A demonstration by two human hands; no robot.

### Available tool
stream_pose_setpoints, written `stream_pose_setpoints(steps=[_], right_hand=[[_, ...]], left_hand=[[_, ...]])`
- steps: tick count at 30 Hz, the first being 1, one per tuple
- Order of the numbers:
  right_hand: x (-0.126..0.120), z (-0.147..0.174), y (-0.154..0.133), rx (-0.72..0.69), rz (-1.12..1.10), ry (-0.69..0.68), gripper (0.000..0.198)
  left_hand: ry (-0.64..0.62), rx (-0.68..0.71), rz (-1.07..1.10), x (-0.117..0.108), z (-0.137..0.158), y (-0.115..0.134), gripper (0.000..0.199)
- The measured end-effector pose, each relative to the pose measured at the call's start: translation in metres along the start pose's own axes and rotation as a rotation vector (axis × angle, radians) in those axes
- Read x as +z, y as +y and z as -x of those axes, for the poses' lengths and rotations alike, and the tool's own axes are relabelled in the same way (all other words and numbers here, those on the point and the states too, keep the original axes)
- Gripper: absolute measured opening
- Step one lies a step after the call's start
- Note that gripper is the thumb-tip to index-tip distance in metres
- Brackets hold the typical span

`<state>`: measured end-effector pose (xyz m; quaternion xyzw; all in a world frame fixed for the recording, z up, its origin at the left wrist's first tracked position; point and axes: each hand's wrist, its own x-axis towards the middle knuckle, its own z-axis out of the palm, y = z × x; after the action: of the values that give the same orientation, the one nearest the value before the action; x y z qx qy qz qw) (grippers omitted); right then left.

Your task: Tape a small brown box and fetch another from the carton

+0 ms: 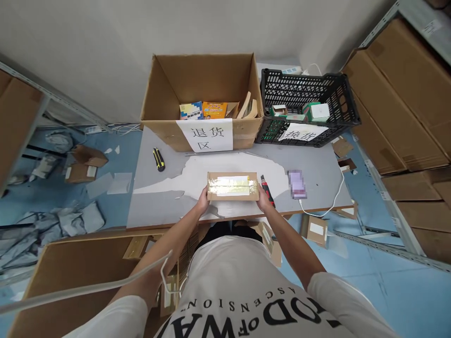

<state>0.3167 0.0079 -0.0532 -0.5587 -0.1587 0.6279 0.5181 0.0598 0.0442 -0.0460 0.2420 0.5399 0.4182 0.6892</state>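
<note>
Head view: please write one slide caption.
Both hands, left hand and right hand, grip a taped parcel on the table.

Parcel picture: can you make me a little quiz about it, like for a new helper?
1. True or false: both hands, left hand and right hand, hold the taped parcel.
2. What lies just right of the parcel? A) red-handled cutter B) spoon C) cup
3. Fill in: the black crate stands to the ___ of the big cardboard box.

Key: 1 true; 2 A; 3 right.
</note>
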Motion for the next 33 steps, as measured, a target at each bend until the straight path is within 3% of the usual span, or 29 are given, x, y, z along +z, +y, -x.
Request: stream_pose_setpoints(steps=[12,19,28,33], right_hand=[[0.008,0.001,0.011,0.019,0.037,-0.070,0.050],[0.012,0.001,0.011,0.052,0.099,-0.049,0.047],[0.015,0.003,0.003,0.074,0.129,-0.115,0.045],[0.010,0.006,0.005,0.086,0.086,-0.100,0.039]], left_hand=[[-0.122,-0.158,-0.105,-0.014,0.005,-0.002,0.043],[-0.183,-0.158,-0.114,-0.015,0.000,0.007,0.043],[-0.015,-0.144,-0.254,-0.026,-0.010,0.012,0.037],[-0.011,-0.153,-0.276,-0.032,-0.001,0.028,0.037]])
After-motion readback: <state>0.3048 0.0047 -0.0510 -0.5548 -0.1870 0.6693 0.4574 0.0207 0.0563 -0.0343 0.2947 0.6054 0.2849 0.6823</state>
